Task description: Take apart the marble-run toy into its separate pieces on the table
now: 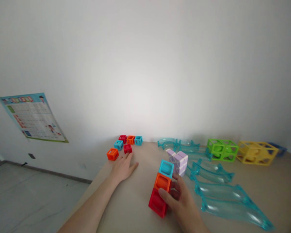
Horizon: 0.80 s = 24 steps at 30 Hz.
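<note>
My right hand (pixel 180 197) is wrapped round a joined row of three cube blocks, with the thumb on the near one. The row runs from a red block (pixel 157 203) through an orange block (pixel 162 182) to a light-blue block (pixel 166 168). My left hand (pixel 123 166) reaches forward low over the table, thumb spread to the side. Its fingertips are at another red block (pixel 127 148); whether they touch it I cannot tell. Around that block lie a second orange block (pixel 113 154), a second light-blue block (pixel 118 145) and several more cubes near the wall.
A lilac block piece (pixel 180 161) stands just beyond my right hand. Clear teal track pieces (pixel 223 191) spread over the table's right side. Green (pixel 222 149) and yellow (pixel 257 152) frame blocks stand by the wall. The table's left edge drops to the floor.
</note>
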### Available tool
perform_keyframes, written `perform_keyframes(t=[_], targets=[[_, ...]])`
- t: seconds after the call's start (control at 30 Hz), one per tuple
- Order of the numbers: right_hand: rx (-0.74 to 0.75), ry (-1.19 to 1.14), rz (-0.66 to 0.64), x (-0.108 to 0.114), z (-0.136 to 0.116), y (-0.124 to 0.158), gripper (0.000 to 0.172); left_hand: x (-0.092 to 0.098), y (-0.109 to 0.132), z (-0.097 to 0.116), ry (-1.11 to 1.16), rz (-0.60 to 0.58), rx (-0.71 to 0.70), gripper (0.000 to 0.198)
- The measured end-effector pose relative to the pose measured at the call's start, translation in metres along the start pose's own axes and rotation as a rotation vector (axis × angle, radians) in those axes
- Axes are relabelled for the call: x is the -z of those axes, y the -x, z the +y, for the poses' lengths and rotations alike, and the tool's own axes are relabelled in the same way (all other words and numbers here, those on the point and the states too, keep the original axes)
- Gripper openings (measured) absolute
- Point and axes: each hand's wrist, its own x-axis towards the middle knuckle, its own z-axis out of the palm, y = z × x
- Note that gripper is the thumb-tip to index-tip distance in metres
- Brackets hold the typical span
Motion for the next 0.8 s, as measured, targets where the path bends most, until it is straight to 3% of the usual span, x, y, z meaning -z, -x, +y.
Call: perform_keyframes(t=[0.2, 0.8], targets=[[-0.032, -0.041, -0.002, -0.002, -0.006, 0.002, 0.068, -0.012, -0.014, 0.004, -0.030, 0.097, 0.005, 0.056], [-0.043, -0.022, 0.015, -0.003, -0.008, 0.002, 0.066, -0.013, -0.017, -0.003, 0.002, 0.077, 0.003, 0.048]])
